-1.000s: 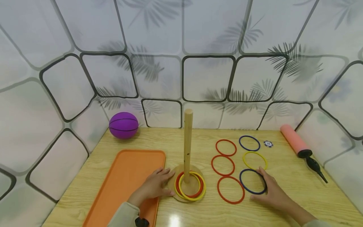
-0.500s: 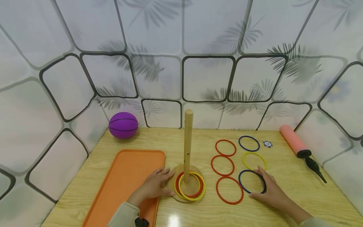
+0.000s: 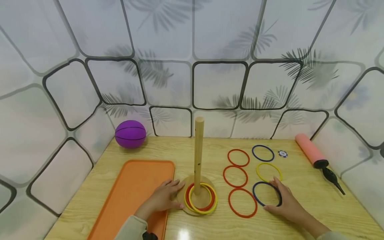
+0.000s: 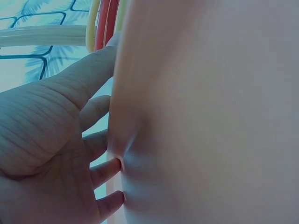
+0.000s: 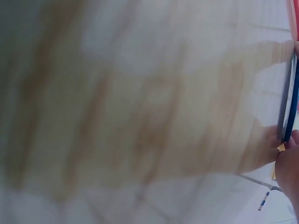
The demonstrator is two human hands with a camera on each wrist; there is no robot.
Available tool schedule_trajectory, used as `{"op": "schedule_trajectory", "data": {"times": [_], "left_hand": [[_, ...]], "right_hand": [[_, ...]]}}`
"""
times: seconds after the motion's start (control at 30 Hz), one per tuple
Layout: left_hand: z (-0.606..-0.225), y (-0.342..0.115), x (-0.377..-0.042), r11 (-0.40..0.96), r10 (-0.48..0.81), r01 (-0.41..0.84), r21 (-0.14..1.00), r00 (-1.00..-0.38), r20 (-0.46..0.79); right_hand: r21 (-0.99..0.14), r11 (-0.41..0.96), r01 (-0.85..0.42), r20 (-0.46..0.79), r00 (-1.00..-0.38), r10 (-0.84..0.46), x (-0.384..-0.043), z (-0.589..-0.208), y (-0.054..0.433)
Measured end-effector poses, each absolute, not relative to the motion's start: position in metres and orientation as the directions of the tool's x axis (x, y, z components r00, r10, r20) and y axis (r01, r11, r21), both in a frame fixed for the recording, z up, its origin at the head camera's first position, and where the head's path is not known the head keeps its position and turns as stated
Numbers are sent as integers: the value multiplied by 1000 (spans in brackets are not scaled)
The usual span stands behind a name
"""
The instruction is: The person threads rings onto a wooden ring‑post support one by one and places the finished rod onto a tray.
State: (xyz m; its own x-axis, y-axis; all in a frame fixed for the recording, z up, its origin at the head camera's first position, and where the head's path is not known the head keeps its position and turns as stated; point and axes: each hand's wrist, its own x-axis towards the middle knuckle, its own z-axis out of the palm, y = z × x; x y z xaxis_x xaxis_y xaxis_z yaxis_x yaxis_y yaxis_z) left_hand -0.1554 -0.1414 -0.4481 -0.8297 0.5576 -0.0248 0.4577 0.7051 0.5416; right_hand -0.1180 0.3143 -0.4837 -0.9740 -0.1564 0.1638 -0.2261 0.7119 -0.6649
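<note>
My left hand (image 3: 160, 198) lies at the left side of a round wooden base (image 3: 205, 199), its spread fingertips at the rim. An upright wooden post (image 3: 198, 150) rises from this base. A red ring and a yellow ring (image 3: 200, 212) lie round the post's foot, close to my left thumb. My right hand (image 3: 286, 203) holds the near blue ring (image 3: 258, 198) by its right side, between thumb and fingers. In the right wrist view, that blue ring (image 5: 292, 93) shows edge-on at the fingertips, low over the table.
Red rings (image 3: 242, 216) form a column left of the held ring. Behind it lie a yellow ring (image 3: 268, 163), another blue ring (image 3: 263, 145) and a poker chip (image 3: 282, 153). An orange tray (image 3: 144, 176), purple ball (image 3: 130, 134) and pink hand pump (image 3: 310, 151) stand around.
My right thumb has closed in on the blue ring's near edge. The whole head view has shifted slightly, while my left hand stays in place.
</note>
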Motion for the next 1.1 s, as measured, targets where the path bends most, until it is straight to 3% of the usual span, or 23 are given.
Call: {"op": "schedule_trajectory", "data": {"times": [0.4,0.7,1.1], "left_hand": [[-446,-140,-154,702,565,466,538,-825,-22],[-445,-141,-154,706,562,468,531,-827,-17],[-447,-142,-154,699,558,448,557,-829,-32]], "right_hand": [[-661,706,-253,213,-966,-147,-112,-476,311],[-654,679,-334,289,-939,-184,-114,-442,308],[-499,674,-545,466,-825,-321,-135,-384,309]]}}
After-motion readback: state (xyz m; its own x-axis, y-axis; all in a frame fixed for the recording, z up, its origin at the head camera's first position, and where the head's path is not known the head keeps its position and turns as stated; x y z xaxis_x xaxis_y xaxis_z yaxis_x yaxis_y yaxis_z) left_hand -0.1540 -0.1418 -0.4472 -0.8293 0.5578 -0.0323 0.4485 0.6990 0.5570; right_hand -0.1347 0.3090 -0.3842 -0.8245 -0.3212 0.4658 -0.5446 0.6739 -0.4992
